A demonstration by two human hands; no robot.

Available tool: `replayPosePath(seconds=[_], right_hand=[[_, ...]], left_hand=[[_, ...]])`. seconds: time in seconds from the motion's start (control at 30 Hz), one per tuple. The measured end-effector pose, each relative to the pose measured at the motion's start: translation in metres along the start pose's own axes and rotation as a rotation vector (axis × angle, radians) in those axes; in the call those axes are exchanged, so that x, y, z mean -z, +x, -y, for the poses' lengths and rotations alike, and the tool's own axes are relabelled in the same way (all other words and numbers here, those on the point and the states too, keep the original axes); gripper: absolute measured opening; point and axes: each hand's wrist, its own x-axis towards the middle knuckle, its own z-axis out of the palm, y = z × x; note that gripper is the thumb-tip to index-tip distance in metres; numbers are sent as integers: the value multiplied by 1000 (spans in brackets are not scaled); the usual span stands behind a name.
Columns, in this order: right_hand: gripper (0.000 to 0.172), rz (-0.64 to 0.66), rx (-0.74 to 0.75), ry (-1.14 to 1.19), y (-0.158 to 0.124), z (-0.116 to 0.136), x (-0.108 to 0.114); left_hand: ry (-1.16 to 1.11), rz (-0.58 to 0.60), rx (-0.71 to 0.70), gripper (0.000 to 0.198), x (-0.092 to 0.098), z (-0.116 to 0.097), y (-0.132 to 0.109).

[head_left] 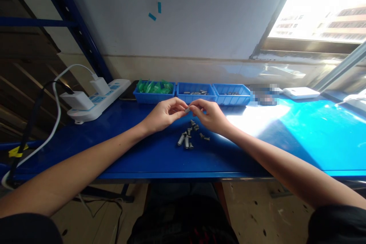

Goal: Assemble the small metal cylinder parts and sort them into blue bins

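A small metal piece (pixel 187 110) is pinched by the fingertips of both the left hand (pixel 162 116) and the right hand (pixel 211 114), above a glossy blue tabletop (pixel 234 160). Loose metal parts (pixel 187 141) are scattered nearer the front edge. Three blue bins (pixel 227 100) are lined up towards the pale wall (pixel 200 19); the tabletop's right side is brightly lit beside a window (pixel 323 11).

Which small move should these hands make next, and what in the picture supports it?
Perhaps a gentle twist by the right hand while the left hand steadies the small metal piece: both hands meet at it, and loose screws and metal posts lie on the blue table. Whether a screw already sits in the piece is too small to tell.
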Motion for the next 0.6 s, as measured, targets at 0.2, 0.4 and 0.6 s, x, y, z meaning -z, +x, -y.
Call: replayPosePath(seconds=[0.2, 0.4, 0.6], right_hand=[[25, 113, -48, 69, 0, 2, 5], [21, 63, 70, 306, -1, -1, 7], [15, 112, 8, 196, -1, -1, 7]], left_hand=[[30, -48, -10, 35, 1, -5, -2], [-149, -70, 42, 34, 4, -8, 2], [-126, -31, 59, 34, 7, -6, 2]])
